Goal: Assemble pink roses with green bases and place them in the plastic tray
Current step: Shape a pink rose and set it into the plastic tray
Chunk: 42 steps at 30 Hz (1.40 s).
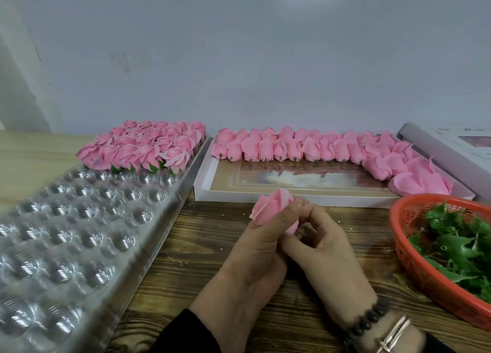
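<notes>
Leftmost, the plastic tray (79, 235) lay on the wooden table (191, 259), running from the near left corner toward the far wall. Only its far end was filled: a block of finished roses (148, 148), with green bases showing beneath the nearest row. All nearer cups held nothing, so by this judgement the larger part of the tray remained to be filled.

At centre, the left hand (255, 246) grasped a pink rose (273, 209) around the bud, with the thumb lying across the petals. The right hand (321, 246) was curled against the rose's underside, and its fingers pinched at the short stem there. No green base was visible on this rose, so fitting appeared not yet done; whether a base was hidden in the fingers could not be told.

Beyond the hands, a shallow white box (265, 194) held a row of unassembled rose heads (305, 148), stems toward the viewer. At right, an orange basket (425, 273) contained a loose supply of green bases (457, 246). Ample stock of both parts remained.
</notes>
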### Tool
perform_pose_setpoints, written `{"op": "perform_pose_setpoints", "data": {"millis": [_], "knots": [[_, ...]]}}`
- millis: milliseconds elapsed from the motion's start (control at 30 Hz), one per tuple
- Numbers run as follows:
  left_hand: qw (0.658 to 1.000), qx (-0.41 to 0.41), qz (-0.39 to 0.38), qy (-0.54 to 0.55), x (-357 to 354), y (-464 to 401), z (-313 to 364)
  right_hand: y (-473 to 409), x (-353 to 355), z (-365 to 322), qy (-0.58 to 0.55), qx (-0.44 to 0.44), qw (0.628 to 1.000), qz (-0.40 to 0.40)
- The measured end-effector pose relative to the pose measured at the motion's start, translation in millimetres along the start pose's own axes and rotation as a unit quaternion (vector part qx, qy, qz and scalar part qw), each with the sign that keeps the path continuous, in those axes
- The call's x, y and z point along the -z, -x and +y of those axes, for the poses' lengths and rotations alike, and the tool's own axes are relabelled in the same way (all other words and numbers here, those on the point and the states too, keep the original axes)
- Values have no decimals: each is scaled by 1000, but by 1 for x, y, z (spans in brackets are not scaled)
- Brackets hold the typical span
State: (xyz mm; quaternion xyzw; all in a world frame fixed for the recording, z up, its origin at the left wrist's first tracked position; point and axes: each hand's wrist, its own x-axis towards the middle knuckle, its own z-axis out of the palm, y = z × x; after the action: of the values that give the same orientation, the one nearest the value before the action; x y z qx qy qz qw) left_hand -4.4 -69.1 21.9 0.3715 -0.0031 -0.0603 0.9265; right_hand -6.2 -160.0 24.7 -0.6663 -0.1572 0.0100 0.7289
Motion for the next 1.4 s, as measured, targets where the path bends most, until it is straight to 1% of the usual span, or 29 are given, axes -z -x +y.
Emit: {"op": "perform_pose_setpoints", "data": {"millis": [67, 200, 333, 467, 567, 633, 767, 833, 900, 933, 967, 1000, 1033, 1067, 1100, 1167, 1267, 1333, 1400], "knots": [[1000, 20, -12, -10, 2, 0, 4, 0, 2, 0, 11, -15, 1000, -13], [998, 41, -4, -45, 3, -1, 10, 0, 4, 0, 41, -50, 997, -31], [999, 36, -11, -8, 6, -1, 10, -1, 3, 2, 35, -42, 998, -33], [999, 37, 2, -9, 6, -2, 11, -2, 5, 0, 51, -30, 997, -41], [999, 22, -3, -50, 4, -2, 12, -2, 8, -2, 21, -52, 997, -61], [998, 7, -5, -57, 5, -2, 11, -1, 7, -4, 10, -47, 997, -68], [998, -10, -19, -67, 8, -4, 11, -3, 8, -3, 46, -29, 996, -71], [996, -12, -21, -89, 7, -4, 13, -4, 10, -3, 46, -34, 995, -78], [991, -33, -17, -130, 9, -2, 15, -5, 12, -2, 39, -25, 996, -73], [982, -60, -8, -177, 12, -1, 17, -5, 13, 0, 41, -9, 997, -58], [964, -97, 6, -248, 14, 0, 20, -6, 14, 2, 44, 11, 998, -35], [934, -129, 23, -332, 16, 0, 23, -7, 15, 3, 46, 30, 998, -15], [897, -154, 34, -414, 18, 1, 26, -8, 17, 4, 56, 48, 997, -3], [861, -166, 37, -479, 19, 1, 28, -8, 19, 4, 79, 67, 995, -4], [837, -169, 32, -519, 20, 1, 29, -8, 20, 4, 114, 86, 990, -19], [811, -145, 20, -567, 19, 0, 28, -7, 21, 1, 180, 115, 975, -67], [772, -111, 13, -626, 18, 1, 26, -7, 21, -1, 210, 107, 965, -116], [749, -117, 1, -652, 18, 3, 25, -6, 20, -3, 205, 81, 968, -118], [719, -123, -17, -683, 16, 4, 25, -7, 19, -4, 187, 60, 974, -111]]}}
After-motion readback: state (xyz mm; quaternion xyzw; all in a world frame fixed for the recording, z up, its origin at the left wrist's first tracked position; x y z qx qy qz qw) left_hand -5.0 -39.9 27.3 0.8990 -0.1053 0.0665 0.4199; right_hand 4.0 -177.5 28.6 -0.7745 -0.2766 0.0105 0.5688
